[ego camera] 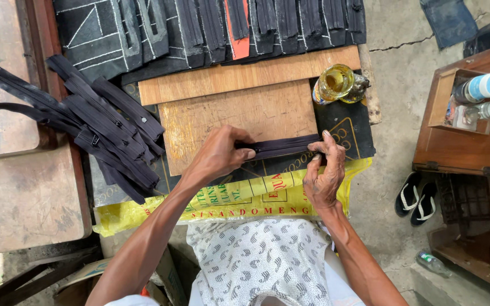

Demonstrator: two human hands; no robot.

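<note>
left hand (218, 154) pinching strip (282, 146) | right hand (325, 164) gripping its other end | strip: light, limp, likely sags; hold both ends taut | lies on board (199, 122)

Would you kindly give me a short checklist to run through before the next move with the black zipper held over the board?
1. Left hand grips one end of the black zipper: ok.
2. Right hand pinches the other end: ok.
3. Zipper lies straight between the hands, along the lower edge of the wooden board: ok.
4. Glass jar lies on its side just beyond the right hand; whether it is sealed: cannot tell.
5. Pile of loose zippers sits apart, off the left of the board: ok.
6. Whether the zipper's slider is closed: cannot tell.
</note>
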